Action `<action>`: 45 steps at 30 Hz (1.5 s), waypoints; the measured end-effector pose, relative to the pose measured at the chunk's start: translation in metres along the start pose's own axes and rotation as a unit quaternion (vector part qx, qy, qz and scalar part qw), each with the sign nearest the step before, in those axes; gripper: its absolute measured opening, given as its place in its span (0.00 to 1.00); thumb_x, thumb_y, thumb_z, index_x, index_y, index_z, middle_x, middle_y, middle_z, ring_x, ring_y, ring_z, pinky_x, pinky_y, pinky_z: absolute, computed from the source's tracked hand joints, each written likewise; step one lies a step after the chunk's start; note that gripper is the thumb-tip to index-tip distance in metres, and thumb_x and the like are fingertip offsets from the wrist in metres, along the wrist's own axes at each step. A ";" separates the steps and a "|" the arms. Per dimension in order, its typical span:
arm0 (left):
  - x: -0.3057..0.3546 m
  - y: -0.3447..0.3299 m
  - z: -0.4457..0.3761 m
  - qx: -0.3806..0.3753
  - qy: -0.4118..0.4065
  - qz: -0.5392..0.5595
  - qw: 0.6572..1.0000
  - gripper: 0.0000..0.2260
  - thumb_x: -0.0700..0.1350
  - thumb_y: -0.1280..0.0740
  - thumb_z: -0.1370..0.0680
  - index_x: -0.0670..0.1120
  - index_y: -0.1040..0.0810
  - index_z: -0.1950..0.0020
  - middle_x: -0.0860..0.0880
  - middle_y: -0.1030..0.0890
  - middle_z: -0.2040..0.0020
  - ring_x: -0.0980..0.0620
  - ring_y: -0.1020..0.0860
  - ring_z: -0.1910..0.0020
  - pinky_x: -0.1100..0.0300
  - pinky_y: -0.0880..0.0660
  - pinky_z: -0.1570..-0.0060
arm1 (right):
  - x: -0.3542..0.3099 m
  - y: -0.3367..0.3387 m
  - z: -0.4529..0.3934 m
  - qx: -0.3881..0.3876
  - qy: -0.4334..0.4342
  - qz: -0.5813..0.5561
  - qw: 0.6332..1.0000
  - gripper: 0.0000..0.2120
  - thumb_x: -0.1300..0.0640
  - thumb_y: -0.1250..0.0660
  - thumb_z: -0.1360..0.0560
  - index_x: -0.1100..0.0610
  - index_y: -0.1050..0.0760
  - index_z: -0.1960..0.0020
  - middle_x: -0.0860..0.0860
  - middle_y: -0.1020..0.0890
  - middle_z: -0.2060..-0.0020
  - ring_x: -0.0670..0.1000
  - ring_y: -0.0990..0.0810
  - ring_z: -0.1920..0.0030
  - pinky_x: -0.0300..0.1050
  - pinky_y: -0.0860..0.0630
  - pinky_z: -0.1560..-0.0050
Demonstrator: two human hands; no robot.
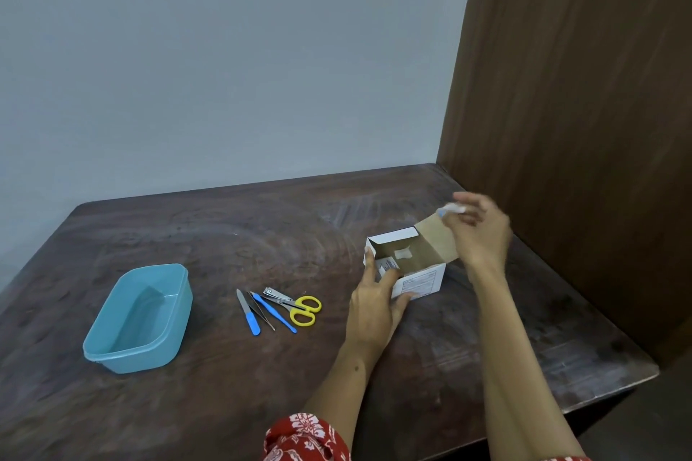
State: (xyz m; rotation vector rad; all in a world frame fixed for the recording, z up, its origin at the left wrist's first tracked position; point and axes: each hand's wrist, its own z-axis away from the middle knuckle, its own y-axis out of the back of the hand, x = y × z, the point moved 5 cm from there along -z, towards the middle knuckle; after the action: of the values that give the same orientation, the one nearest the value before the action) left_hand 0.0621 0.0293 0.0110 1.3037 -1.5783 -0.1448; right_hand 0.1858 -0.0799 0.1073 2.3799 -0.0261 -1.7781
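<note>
Head view, single frame. A white cardboard box (421,279) stands open on the right half of the dark wooden table (262,385), its brown flap raised on the far right side. Some pale contents lie inside, too small to identify.

The left hand (374,297) grips the box at its near left corner, with the thumb on the printed front face and the fingers curled over the left wall and rim.

The right hand (483,232) is held above the raised flap, clear of the box. Its fingertips pinch a small white and blue object (451,210), blurred beyond recognition.

Left of the box, near the left hand, five tools lie grouped: yellow scissors (305,309), nail clipper (276,296), blue-handled pick (275,312), tweezers (262,312) and blue-handled file (249,312).

A blue plastic tub (149,348) sits well apart, further left.
</note>
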 end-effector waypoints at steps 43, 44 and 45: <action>-0.003 0.005 0.002 -0.032 0.105 0.089 0.990 0.40 0.48 0.27 0.30 0.45 0.46 0.26 0.47 0.23 0.37 0.50 0.22 0.42 0.59 0.26 0.43 | 0.021 -0.052 0.049 -0.203 0.131 0.225 0.944 0.18 0.62 0.25 0.34 0.57 0.22 0.44 0.46 0.28 0.48 0.44 0.28 0.49 0.31 0.30 0.56; -0.003 0.005 0.002 -0.035 0.103 0.096 0.989 0.41 0.48 0.26 0.30 0.45 0.47 0.25 0.47 0.23 0.37 0.50 0.22 0.41 0.62 0.27 0.44 | 0.019 -0.052 0.049 -0.201 0.122 0.203 0.950 0.20 0.64 0.27 0.33 0.56 0.24 0.42 0.47 0.26 0.48 0.45 0.26 0.50 0.31 0.28 0.56; -0.002 0.004 0.003 -0.036 0.098 0.104 0.989 0.42 0.48 0.26 0.31 0.46 0.48 0.25 0.48 0.24 0.36 0.51 0.23 0.40 0.66 0.29 0.45 | 0.017 -0.051 0.049 -0.194 0.105 0.165 0.961 0.21 0.67 0.29 0.32 0.56 0.25 0.41 0.48 0.24 0.48 0.45 0.24 0.52 0.29 0.27 0.58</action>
State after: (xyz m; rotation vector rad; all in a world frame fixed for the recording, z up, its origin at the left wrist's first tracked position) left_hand 0.0567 0.0312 0.0113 1.0577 -1.5140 0.0553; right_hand 0.1393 -0.0384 0.0697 2.1182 -0.0407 -1.2440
